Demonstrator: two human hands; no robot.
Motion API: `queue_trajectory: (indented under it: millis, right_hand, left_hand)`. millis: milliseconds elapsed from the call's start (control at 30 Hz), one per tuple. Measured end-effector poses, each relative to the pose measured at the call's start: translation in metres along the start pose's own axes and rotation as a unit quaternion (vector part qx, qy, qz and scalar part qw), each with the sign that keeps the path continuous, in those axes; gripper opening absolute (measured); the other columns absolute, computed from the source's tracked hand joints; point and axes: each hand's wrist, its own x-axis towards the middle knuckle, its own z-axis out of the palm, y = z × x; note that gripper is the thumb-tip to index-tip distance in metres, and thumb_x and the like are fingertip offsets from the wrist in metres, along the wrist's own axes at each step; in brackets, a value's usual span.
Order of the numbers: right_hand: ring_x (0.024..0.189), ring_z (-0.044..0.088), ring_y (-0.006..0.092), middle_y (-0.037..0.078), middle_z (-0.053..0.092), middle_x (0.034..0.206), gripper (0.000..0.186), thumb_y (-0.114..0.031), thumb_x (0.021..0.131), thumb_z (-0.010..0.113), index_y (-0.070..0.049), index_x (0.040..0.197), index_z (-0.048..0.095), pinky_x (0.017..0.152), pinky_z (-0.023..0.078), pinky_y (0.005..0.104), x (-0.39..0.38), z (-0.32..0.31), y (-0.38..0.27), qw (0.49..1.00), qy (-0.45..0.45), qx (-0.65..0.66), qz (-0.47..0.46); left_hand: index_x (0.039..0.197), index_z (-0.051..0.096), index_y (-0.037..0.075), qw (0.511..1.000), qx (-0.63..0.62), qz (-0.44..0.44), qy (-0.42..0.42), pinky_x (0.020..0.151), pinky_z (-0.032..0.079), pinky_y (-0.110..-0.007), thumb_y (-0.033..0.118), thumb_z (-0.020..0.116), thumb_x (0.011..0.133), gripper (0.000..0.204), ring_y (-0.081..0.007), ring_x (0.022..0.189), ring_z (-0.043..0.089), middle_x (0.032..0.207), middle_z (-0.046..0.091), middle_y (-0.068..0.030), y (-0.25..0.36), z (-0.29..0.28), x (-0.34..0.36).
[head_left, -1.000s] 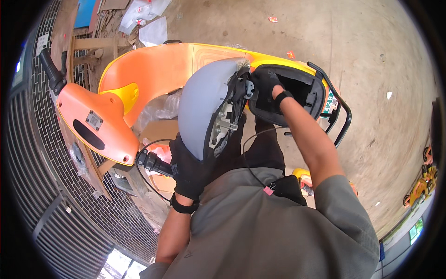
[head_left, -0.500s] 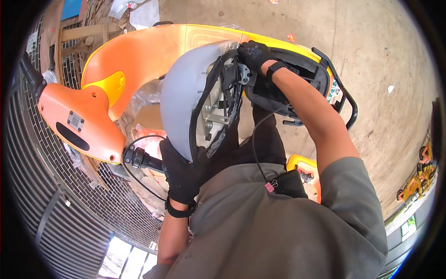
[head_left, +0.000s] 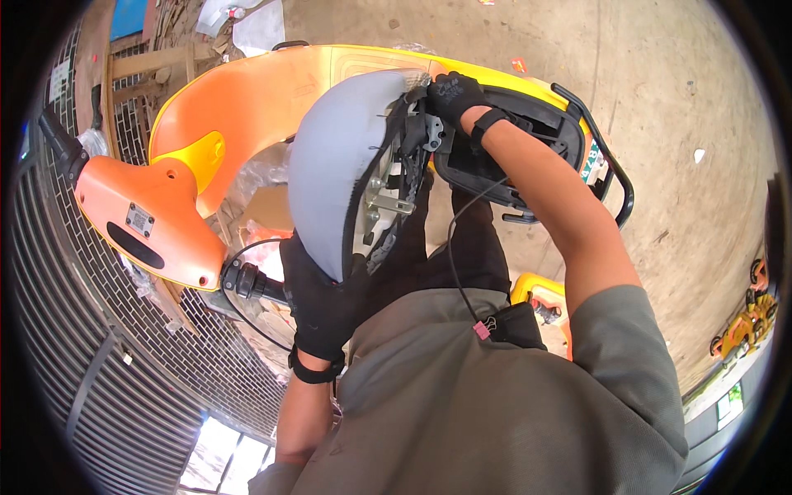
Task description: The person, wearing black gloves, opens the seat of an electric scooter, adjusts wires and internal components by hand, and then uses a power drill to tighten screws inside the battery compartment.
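An orange and yellow scooter (head_left: pixel 247 91) stands across the view with its grey seat (head_left: pixel 330 173) tipped up on edge. The seat's underside, edged by a loose dark cover hem, faces right and shows a metal latch bracket (head_left: pixel 390 204). My left hand (head_left: pixel 323 297), in a black glove, is wrapped round the near end of the seat. At the far end, beside the metal hinge (head_left: pixel 434 132), my gloved right hand (head_left: pixel 456 97) is closed on the cover's edge; its fingertips are partly hidden.
Right of the seat is the black storage compartment (head_left: pixel 462 175), with a black rear rack (head_left: pixel 624 181) behind it. The handlebar (head_left: pixel 262 285) reaches toward my left wrist. Cartons and plastic wrap (head_left: pixel 262 169) lie beyond. A cable (head_left: pixel 453 247) runs to a pouch at my waist.
The seat has turned slightly, so more of its grey top and less of its underside shows. Both hands keep their holds; my left hand has shifted a little.
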Motion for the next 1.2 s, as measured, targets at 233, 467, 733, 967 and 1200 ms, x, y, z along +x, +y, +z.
queue_trajectory:
  millis: [233, 467, 733, 967, 1200]
  right_hand:
    - [0.088, 0.062, 0.0373, 0.024, 0.063, 0.087, 0.021, -0.020, 0.082, 0.054, -0.003, 0.086, 0.064, 0.074, 0.049, 0.0438, -0.048, 0.006, 0.026, 0.966, 0.082, 0.244, -0.026]
    - [0.083, 0.064, 0.0294, 0.018, 0.065, 0.088, 0.016, -0.012, 0.080, 0.062, -0.003, 0.093, 0.062, 0.072, 0.050, 0.0360, -0.092, 0.037, -0.008, 0.873, 0.159, 0.433, 0.156]
    - [0.079, 0.066, 0.0221, 0.015, 0.067, 0.088, 0.024, -0.007, 0.080, 0.065, -0.002, 0.102, 0.059, 0.070, 0.051, 0.0315, -0.086, 0.054, -0.013, 0.884, 0.170, 0.420, 0.113]
    - [0.087, 0.063, 0.0342, 0.018, 0.065, 0.091, 0.022, -0.009, 0.080, 0.064, -0.003, 0.100, 0.060, 0.074, 0.050, 0.0383, -0.081, 0.053, -0.015, 0.910, 0.161, 0.365, 0.117]
    - [0.088, 0.062, 0.0384, 0.020, 0.064, 0.091, 0.017, -0.008, 0.073, 0.064, -0.006, 0.090, 0.064, 0.074, 0.051, 0.0440, -0.067, 0.031, -0.026, 0.978, 0.048, 0.181, 0.096]
  left_hand:
    - [0.119, 0.045, -0.004, 0.998, 0.052, 0.034, -0.015, 0.078, 0.044, -0.042, 0.009, 0.069, 0.064, 0.062, -0.0350, 0.091, 0.053, 0.097, 0.049, -0.0191, 0.010, -0.004, 0.009]
    - [0.118, 0.044, -0.004, 0.999, 0.031, 0.006, -0.024, 0.077, 0.043, -0.044, 0.009, 0.070, 0.063, 0.061, -0.0347, 0.088, 0.052, 0.095, 0.048, -0.0186, 0.004, -0.005, 0.013]
    - [0.119, 0.043, -0.004, 0.999, 0.028, 0.026, -0.021, 0.078, 0.042, -0.044, 0.009, 0.070, 0.063, 0.063, -0.0354, 0.088, 0.051, 0.095, 0.048, -0.0187, 0.005, -0.006, 0.014]
    - [0.115, 0.046, -0.003, 0.998, 0.040, 0.041, -0.011, 0.078, 0.043, -0.040, 0.009, 0.071, 0.062, 0.059, -0.0296, 0.088, 0.052, 0.095, 0.050, -0.0158, 0.008, -0.006, 0.018]
    - [0.111, 0.049, -0.002, 0.998, 0.037, 0.049, -0.003, 0.080, 0.044, -0.037, 0.010, 0.070, 0.063, 0.054, -0.0252, 0.088, 0.053, 0.096, 0.052, -0.0139, 0.006, -0.007, 0.020]
